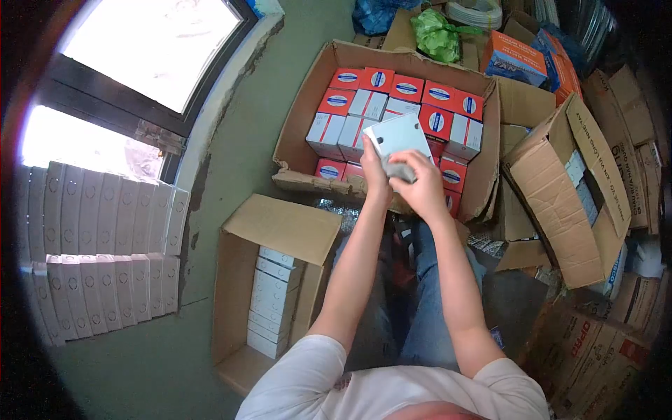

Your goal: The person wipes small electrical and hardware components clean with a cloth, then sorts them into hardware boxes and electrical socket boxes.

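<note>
My left hand [375,171] grips the lower left edge of a white rectangular box [399,133] with dark round holes near its corners. My right hand [421,183] is closed at the box's lower face, with something small and grey between its fingers; what that is I cannot make out. The white box is tilted above an open cardboard carton [294,150], which is packed with red, white and blue small boxes [408,88]. Some of these show plain white sides.
At my left stands an open carton [234,280] with stacked white boxes [269,301]. Rows of similar white boxes [105,210] line the windowsill. On the right are another open carton [560,203] and flattened cardboard [581,350]. A green plastic bag [435,35] lies behind the packed carton.
</note>
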Demonstrator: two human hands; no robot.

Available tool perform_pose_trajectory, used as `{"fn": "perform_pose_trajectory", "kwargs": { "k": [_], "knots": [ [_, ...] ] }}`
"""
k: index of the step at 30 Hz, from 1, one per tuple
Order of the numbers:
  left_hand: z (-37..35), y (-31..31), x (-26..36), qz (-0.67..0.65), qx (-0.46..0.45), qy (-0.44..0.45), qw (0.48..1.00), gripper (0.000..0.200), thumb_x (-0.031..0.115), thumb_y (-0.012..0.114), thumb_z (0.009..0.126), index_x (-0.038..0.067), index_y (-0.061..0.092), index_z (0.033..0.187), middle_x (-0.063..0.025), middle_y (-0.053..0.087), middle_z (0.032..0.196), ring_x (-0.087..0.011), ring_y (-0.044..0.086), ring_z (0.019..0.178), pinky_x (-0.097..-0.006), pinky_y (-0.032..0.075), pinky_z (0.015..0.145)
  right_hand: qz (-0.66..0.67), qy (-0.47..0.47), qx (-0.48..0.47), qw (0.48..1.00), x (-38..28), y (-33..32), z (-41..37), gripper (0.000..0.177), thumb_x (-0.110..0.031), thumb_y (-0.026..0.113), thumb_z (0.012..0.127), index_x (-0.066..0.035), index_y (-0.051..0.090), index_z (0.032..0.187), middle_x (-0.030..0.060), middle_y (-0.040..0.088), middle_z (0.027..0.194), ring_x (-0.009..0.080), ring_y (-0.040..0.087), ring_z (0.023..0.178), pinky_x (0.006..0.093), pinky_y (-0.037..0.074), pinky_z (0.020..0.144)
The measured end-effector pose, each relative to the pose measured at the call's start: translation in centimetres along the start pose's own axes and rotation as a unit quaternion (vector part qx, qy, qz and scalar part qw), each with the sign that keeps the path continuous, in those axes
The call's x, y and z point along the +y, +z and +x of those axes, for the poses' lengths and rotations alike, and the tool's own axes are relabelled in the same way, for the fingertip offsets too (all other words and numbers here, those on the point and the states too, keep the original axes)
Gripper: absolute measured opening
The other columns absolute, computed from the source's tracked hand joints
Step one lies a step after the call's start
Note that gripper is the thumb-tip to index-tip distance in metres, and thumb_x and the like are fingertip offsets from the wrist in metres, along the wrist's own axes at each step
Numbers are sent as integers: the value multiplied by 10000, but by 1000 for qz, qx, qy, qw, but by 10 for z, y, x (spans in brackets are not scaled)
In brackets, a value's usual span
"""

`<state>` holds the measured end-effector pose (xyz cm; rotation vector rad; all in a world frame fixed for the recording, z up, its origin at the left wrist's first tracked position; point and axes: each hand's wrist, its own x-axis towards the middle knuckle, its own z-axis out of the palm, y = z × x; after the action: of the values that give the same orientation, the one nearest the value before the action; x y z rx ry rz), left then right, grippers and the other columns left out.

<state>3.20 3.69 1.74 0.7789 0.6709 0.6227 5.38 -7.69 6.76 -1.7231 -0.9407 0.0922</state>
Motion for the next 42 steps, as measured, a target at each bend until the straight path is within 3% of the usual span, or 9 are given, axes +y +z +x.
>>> {"fn": "perform_pose_trajectory", "kwargs": {
  "k": [1, 4, 8, 14, 24, 29, 33, 37, 42],
  "knots": [
    [1, 0, 0, -52, 7, -7, 999, 583, 546, 367, 966, 20, 601, 1062, -71, 629, 941, -167, 612, 826, -306, 485, 711, 11, 0, -39, 999, -3, -1, 1, 282, -9, 638, 699, -10, 610, 980, 120, 638, 994, 262, 623, 960, 329, 472, 844],
    [-6, 3, 11, 0, 22, 1, 1000, 563, 513, 331, 982, 38, 533, 1205, -85, 612, 1097, -206, 598, 994, -350, 468, 860, 49, 12, -52, 997, 5, -12, 5, 290, -7, 637, 699, -14, 619, 989, 118, 645, 1005, 249, 626, 965, 325, 473, 852],
    [-14, 11, 19, 32, 18, -12, 999, 562, 500, 338, 985, 20, 548, 1188, -85, 616, 1074, -203, 602, 954, -326, 468, 828, -55, 66, 94, 992, 22, -26, 9, 291, 9, 620, 748, -5, 600, 1038, 151, 629, 1056, 331, 611, 981, 378, 485, 831],
    [-19, 15, 10, 143, -34, 7, 989, 571, 477, 351, 996, -19, 633, 995, -54, 635, 867, -123, 566, 781, -270, 453, 713, -89, 6, 177, 980, 25, -20, 16, 317, 24, 614, 750, -5, 587, 1065, 164, 619, 1069, 358, 595, 1001, 386, 476, 856],
    [-2, -2, 19, 103, 21, -31, 994, 572, 507, 371, 970, 2, 574, 1148, -85, 632, 1005, -180, 604, 871, -307, 468, 755, -12, 77, -61, 995, 24, -24, -4, 336, 10, 650, 702, -50, 640, 1033, 134, 651, 1054, 306, 618, 1012, 351, 482, 864],
    [-3, 3, -2, 201, -46, -34, 978, 586, 524, 371, 967, 9, 579, 1153, -78, 621, 1025, -162, 583, 885, -333, 461, 772, -65, 70, 137, 986, 34, -29, 14, 379, 98, 550, 730, -29, 625, 1078, 149, 634, 1120, 327, 603, 1048, 383, 476, 893],
    [-14, 12, 11, 167, -22, -80, 982, 585, 493, 384, 976, -32, 599, 1121, -90, 622, 1042, -171, 561, 960, -309, 430, 840, -21, 8, 57, 998, 20, -15, 5, 388, 102, 545, 725, -35, 631, 1078, 131, 625, 1157, 306, 583, 1103, 370, 479, 901],
    [-15, 10, 20, 145, -6, -70, 987, 582, 485, 369, 978, -31, 594, 1127, -93, 621, 1040, -173, 569, 953, -312, 435, 832, 35, 72, -16, 997, 8, -20, 2, 364, 90, 568, 707, -48, 661, 1030, 122, 640, 1137, 287, 601, 1083, 341, 480, 906],
    [-6, 10, 2, 170, -43, -33, 984, 579, 462, 383, 985, -62, 606, 1088, -100, 631, 989, -161, 573, 905, -303, 447, 799, -40, 115, 71, 990, 37, -34, 4, 333, 78, 572, 731, -18, 654, 1039, 169, 652, 1076, 315, 627, 1009, 360, 477, 884]
  ]
}}
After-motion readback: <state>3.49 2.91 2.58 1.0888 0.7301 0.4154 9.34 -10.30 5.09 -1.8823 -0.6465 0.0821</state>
